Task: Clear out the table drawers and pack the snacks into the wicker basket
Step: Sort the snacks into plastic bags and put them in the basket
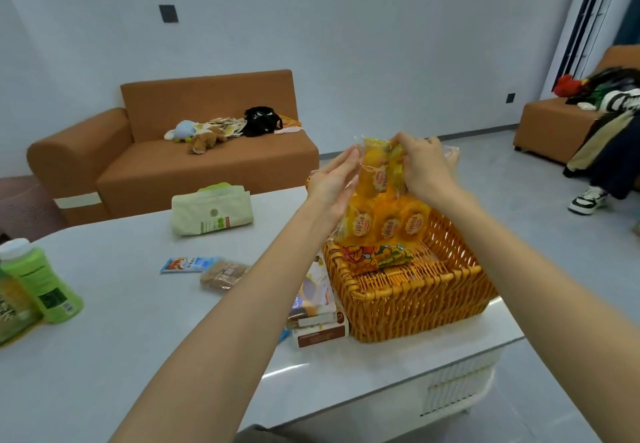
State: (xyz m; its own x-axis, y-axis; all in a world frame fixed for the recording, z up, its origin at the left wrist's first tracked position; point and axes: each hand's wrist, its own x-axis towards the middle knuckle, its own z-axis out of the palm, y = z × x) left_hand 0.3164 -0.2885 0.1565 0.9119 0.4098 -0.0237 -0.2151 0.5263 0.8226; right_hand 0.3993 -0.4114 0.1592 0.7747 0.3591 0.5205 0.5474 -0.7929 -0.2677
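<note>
Bag of yellow snack cakes [384, 200] held upright over wicker basket [415, 300] at right end of desk [138, 321]. Gripped at top by right hand [422, 169], fingers curled; steadied on left side by left hand [332, 183], fingers straight. Orange snack packet [377, 257] inside basket. Stacked snack boxes [317, 307] just left of basket; blue wrapper [187, 264] and brown packet [225, 274] farther left.

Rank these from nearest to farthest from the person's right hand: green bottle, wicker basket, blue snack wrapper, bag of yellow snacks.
1. bag of yellow snacks: pinched at its top by the right hand.
2. wicker basket: just below the hand.
3. blue snack wrapper: lying on the table, off to the left.
4. green bottle: at the table's far left edge.
</note>
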